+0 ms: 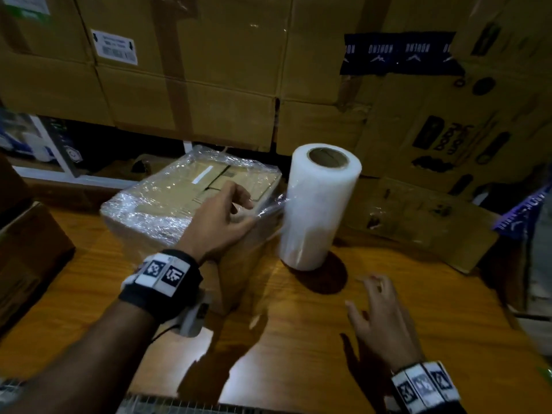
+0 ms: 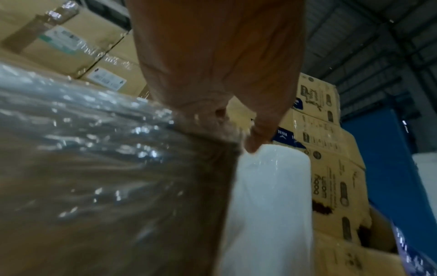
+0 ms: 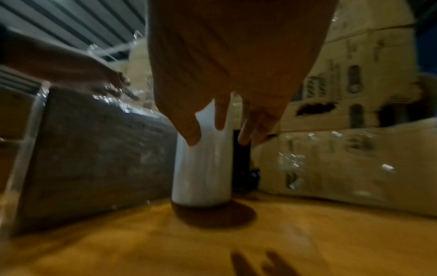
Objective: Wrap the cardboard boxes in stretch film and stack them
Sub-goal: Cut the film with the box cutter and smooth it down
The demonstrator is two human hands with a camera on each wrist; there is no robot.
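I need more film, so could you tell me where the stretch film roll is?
In the head view, the stretch film roll stands upright on the wooden table, right of the wrapped box.

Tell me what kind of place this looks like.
Probably a warehouse or packing area: stacked cardboard cartons with shipping labels, a stretch film roll on the wooden table, and a corrugated metal roof.

Warehouse or storeroom: stacked cardboard cartons (image 1: 191, 64) with shipping labels (image 1: 115, 47), corrugated metal roof (image 2: 369, 37) overhead.
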